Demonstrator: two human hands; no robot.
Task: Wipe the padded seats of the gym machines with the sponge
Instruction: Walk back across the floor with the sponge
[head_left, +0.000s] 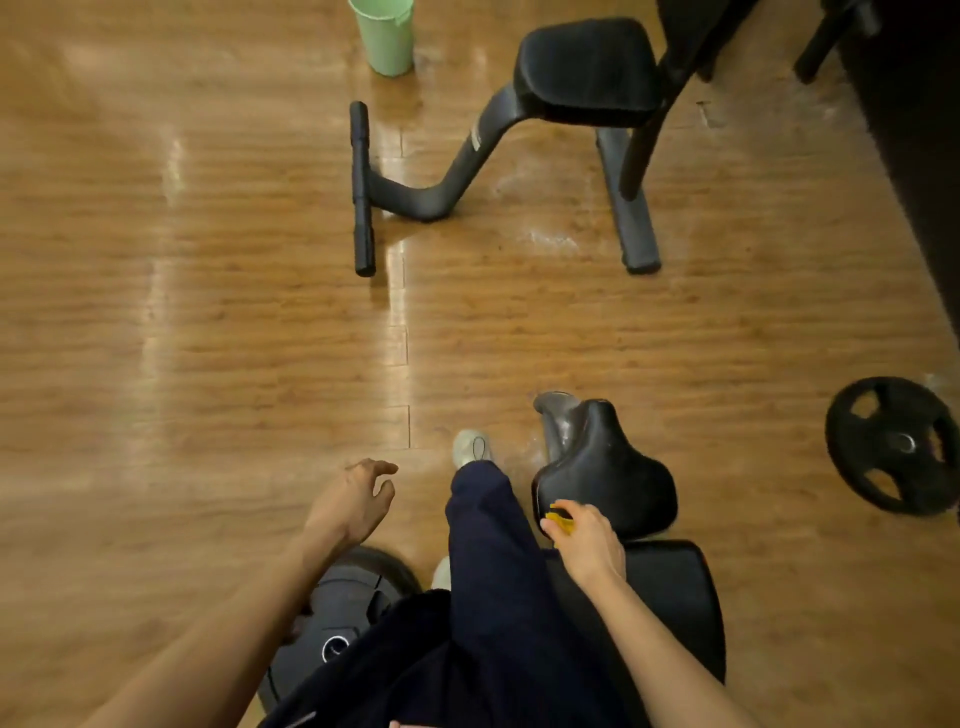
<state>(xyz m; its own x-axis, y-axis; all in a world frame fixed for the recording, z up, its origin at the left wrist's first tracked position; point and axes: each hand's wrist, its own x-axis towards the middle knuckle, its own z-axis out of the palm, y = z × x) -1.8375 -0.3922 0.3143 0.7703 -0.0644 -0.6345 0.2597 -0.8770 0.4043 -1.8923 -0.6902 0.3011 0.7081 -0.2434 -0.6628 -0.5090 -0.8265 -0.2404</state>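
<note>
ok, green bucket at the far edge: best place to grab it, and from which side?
Take the green bucket at its rim, from above. It stands upright on the wood floor, and its walls widen upward, so a side hold could slip. Any handle is cut off by the frame.

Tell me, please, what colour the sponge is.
Yellow; the sponge shows in the head view, in the right hand.
</note>
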